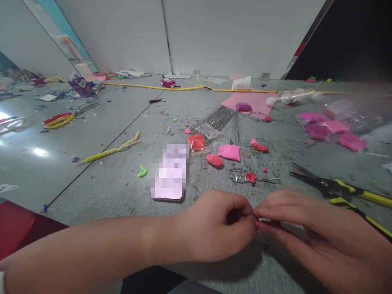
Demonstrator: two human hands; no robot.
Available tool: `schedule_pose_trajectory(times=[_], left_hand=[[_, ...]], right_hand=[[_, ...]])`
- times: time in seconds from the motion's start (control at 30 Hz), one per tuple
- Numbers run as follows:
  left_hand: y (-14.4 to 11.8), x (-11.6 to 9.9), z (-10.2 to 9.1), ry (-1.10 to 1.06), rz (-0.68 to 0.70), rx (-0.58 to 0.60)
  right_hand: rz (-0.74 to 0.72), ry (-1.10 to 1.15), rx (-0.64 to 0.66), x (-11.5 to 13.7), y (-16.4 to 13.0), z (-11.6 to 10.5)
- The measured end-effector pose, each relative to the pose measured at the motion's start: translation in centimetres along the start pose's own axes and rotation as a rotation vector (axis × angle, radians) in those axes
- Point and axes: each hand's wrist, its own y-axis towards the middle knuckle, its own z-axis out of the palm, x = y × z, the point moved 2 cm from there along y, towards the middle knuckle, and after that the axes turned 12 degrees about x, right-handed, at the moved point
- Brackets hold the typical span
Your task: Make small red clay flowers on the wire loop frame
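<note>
My left hand (219,226) and my right hand (309,230) meet at the fingertips near the front of the grey table (116,179). Between the fingertips they pinch a small pink piece on a thin wire (262,221); most of it is hidden by the fingers. Just beyond the hands lies a wire loop with a bit of red clay (249,176). A lump of red clay (214,160) and a flat pink clay piece (229,152) lie farther back, beside a small bag of red clay (197,142).
A phone (170,171) lies left of the hands. Yellow-handled pliers (339,191) sit at the right. A bundle of thin wires (219,118), a yellow-wrapped stick (112,150), red-yellow scissors (59,119), pink clay packets (332,130), pink paper (254,102) and scattered scraps cover the table.
</note>
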Motion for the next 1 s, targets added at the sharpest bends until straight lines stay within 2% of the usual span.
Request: schedule_pose_trajectory(times=[0.1, 0.2, 0.37, 0.47, 0.63, 0.83, 1.0], left_hand=[[-0.1, -0.1, -0.1, 0.15, 0.027, -0.048], [-0.1, -0.3, -0.2, 0.219, 0.067, -0.07], [-0.2, -0.5, -0.1, 0.047, 0.037, -0.023], [-0.2, -0.5, 0.1, -0.136, -0.033, 0.018], [-0.1, -0.4, 0.1, -0.374, -0.126, 0.066], [-0.1, -0.4, -0.1, -0.388, -0.134, 0.076], [-0.1, -0.4, 0.0, -0.381, -0.129, 0.077]], right_hand=[[0.066, 0.084, -0.029, 0.2, 0.6, 0.0], [0.173, 0.224, 0.006, 0.0, 0.9, 0.2], [0.336, 0.445, 0.054, -1.0, 0.6, 0.6], [0.316, 0.484, 0.03, -1.2, 0.4, 0.7], [0.241, 0.386, -0.015, -0.9, 0.1, 0.7], [0.22, 0.359, 0.021, -0.8, -0.1, 0.6], [0.251, 0.261, -0.029, -0.7, 0.1, 0.6]])
